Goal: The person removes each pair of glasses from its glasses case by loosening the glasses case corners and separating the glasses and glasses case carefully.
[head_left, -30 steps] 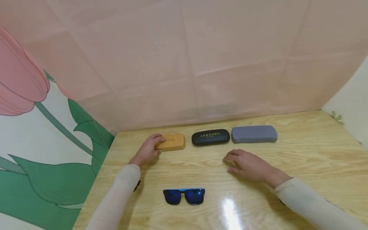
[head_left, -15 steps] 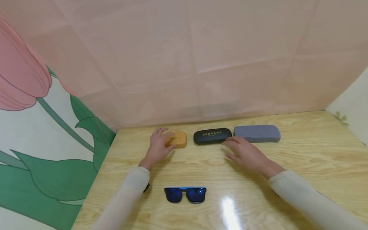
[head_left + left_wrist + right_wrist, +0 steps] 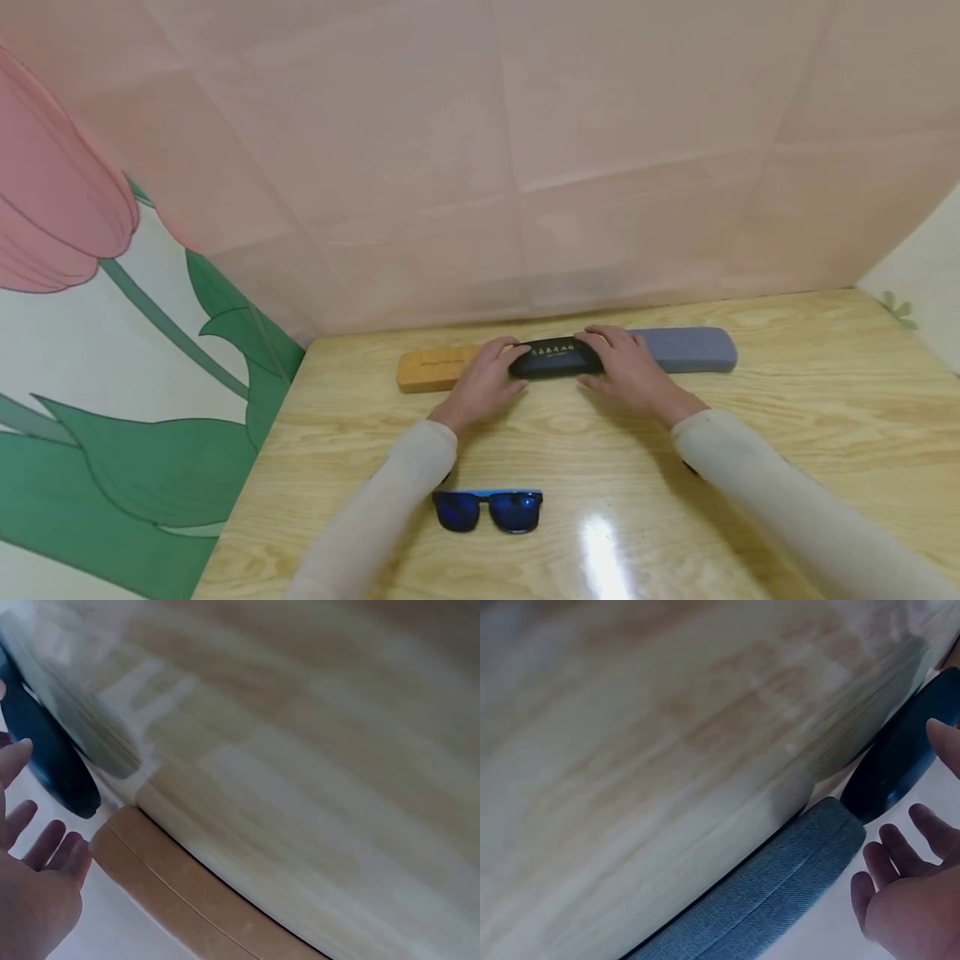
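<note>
A black glasses case [image 3: 555, 358] with gold lettering lies between my two hands in the head view. My left hand [image 3: 483, 383] holds its left end, thumb in front and fingertips over the top. My right hand [image 3: 626, 371] holds the right end the same way. Both wrist views show the thumbs over the dark case, the other fingers loosely bent and spread. An orange glasses case [image 3: 431, 369] lies to the left, partly behind my left hand. To the right is a grey-blue glasses case [image 3: 686, 348], its left end hidden by my right hand.
Sunglasses [image 3: 487, 511] with blue lenses lie folded nearer to me on the wood-patterned table [image 3: 810, 400]. Behind the cases rises a pink cloth backdrop [image 3: 405, 167]. A tulip-patterned panel [image 3: 150, 375] borders the left side.
My left hand has let go of the orange case and moved right to the black case. My right hand has moved slightly forward onto the black case's right end.
</note>
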The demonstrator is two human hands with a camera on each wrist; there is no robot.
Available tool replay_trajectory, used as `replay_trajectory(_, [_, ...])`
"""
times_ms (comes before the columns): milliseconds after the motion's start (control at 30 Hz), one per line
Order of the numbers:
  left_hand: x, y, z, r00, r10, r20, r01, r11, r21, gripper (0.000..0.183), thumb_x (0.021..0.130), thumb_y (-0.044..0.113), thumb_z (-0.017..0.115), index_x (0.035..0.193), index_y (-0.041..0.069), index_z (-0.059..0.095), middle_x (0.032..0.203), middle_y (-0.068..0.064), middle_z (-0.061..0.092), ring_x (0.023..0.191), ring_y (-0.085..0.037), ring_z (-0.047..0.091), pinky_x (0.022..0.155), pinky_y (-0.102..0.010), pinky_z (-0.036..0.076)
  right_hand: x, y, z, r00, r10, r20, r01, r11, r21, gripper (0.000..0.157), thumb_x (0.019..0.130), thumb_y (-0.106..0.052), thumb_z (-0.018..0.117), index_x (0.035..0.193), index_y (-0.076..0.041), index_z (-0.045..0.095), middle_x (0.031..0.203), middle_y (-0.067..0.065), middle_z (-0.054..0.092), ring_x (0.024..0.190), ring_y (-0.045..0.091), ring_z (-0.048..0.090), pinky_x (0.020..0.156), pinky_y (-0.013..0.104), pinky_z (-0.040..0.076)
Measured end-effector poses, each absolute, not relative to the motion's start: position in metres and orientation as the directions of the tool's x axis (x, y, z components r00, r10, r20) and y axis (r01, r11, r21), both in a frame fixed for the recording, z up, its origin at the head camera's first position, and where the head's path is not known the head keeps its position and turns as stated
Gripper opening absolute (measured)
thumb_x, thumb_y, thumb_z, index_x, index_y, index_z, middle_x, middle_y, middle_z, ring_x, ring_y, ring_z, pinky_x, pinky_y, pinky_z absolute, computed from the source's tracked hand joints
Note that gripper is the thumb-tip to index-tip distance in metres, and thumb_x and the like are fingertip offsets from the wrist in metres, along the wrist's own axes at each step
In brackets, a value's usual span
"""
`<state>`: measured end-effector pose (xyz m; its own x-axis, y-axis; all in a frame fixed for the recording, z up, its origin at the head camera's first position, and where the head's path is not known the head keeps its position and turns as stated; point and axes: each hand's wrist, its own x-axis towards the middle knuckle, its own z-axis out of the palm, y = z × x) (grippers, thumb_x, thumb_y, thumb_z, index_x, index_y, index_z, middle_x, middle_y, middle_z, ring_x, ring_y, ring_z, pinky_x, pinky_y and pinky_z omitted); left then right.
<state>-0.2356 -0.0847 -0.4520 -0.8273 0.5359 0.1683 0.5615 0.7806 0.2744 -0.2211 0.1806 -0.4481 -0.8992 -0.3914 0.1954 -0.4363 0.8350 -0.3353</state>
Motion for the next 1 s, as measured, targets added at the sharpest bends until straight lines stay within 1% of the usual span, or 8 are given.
replay_trajectory(167, [-0.2408, -0.0797, -0.4520, -0.827, 0.540, 0.155, 0.561, 0.804, 0.197, 0.065, 0.096, 0.042, 0.064, 0.151, 0.015, 0.042, 0.153, -0.005, 0.043, 0.149, -0.025, 0.032, 0.122, -0.040, 0.030, -0.2278, 0.1810, -0.4502, -0.907, -0.391, 0.157, -0.421, 0.847, -0.324, 0.075, 0.089, -0.032, 0.075, 0.151, -0.010, 0.040, 0.153, 0.019, 0.039, 0.141, 0.039, 0.036, 0.107, 0.065, 0.027])
replay_trajectory(233, [-0.2422, -0.0794, -0.4524, -0.831, 0.539, 0.139, 0.556, 0.815, 0.160, 0.067, 0.096, 0.045, 0.063, 0.152, 0.014, 0.041, 0.155, -0.005, 0.043, 0.151, -0.027, 0.026, 0.124, -0.040, 0.025, -0.2293, 0.1809, -0.4504, -0.904, -0.401, 0.146, -0.427, 0.847, -0.318, 0.076, 0.088, -0.031, 0.076, 0.152, -0.011, 0.040, 0.154, 0.018, 0.040, 0.141, 0.038, 0.035, 0.108, 0.064, 0.026])
replay_trajectory(300, [-0.2427, -0.0793, -0.4527, -0.836, 0.537, 0.114, 0.549, 0.823, 0.149, 0.068, 0.096, 0.046, 0.062, 0.152, 0.013, 0.041, 0.156, -0.005, 0.042, 0.152, -0.027, 0.025, 0.125, -0.040, 0.023, -0.2300, 0.1806, -0.4502, -0.902, -0.410, 0.136, -0.432, 0.847, -0.310, 0.075, 0.088, -0.031, 0.077, 0.151, -0.011, 0.041, 0.154, 0.017, 0.041, 0.142, 0.037, 0.036, 0.108, 0.063, 0.026])
replay_trajectory(467, [-0.2425, -0.0795, -0.4527, -0.839, 0.539, 0.069, 0.543, 0.828, 0.139, 0.067, 0.097, 0.047, 0.059, 0.152, 0.014, 0.041, 0.155, -0.001, 0.044, 0.151, -0.025, 0.028, 0.125, -0.039, 0.022, -0.2308, 0.1789, -0.4498, -0.903, -0.417, 0.103, -0.428, 0.857, -0.286, 0.071, 0.089, -0.029, 0.076, 0.150, -0.012, 0.044, 0.151, 0.016, 0.047, 0.139, 0.037, 0.042, 0.109, 0.061, 0.027])
replay_trajectory(567, [-0.2422, -0.0795, -0.4521, -0.840, 0.538, 0.064, 0.542, 0.828, 0.143, 0.066, 0.097, 0.047, 0.059, 0.152, 0.014, 0.042, 0.154, 0.000, 0.046, 0.149, -0.023, 0.032, 0.125, -0.038, 0.022, -0.2310, 0.1787, -0.4502, -0.902, -0.419, 0.108, -0.431, 0.853, -0.293, 0.069, 0.088, -0.028, 0.076, 0.149, -0.013, 0.046, 0.149, 0.016, 0.050, 0.136, 0.037, 0.046, 0.109, 0.059, 0.028])
replay_trajectory(767, [-0.2412, -0.0797, -0.4522, -0.836, 0.542, 0.087, 0.548, 0.815, 0.188, 0.063, 0.096, 0.042, 0.064, 0.148, 0.011, 0.047, 0.148, -0.002, 0.052, 0.141, -0.021, 0.042, 0.122, -0.037, 0.029, -0.2303, 0.1790, -0.4511, -0.896, -0.426, 0.124, -0.443, 0.840, -0.313, 0.068, 0.085, -0.028, 0.079, 0.144, -0.012, 0.050, 0.144, 0.015, 0.055, 0.132, 0.036, 0.050, 0.107, 0.058, 0.031])
replay_trajectory(1000, [-0.2392, -0.0811, -0.4514, -0.830, 0.550, 0.099, 0.557, 0.801, 0.220, 0.062, 0.094, 0.039, 0.067, 0.145, 0.009, 0.050, 0.144, -0.003, 0.054, 0.138, -0.021, 0.044, 0.120, -0.036, 0.032, -0.2307, 0.1776, -0.4514, -0.891, -0.434, 0.137, -0.454, 0.841, -0.293, 0.067, 0.083, -0.030, 0.081, 0.141, -0.012, 0.054, 0.139, 0.015, 0.059, 0.127, 0.036, 0.054, 0.107, 0.058, 0.033])
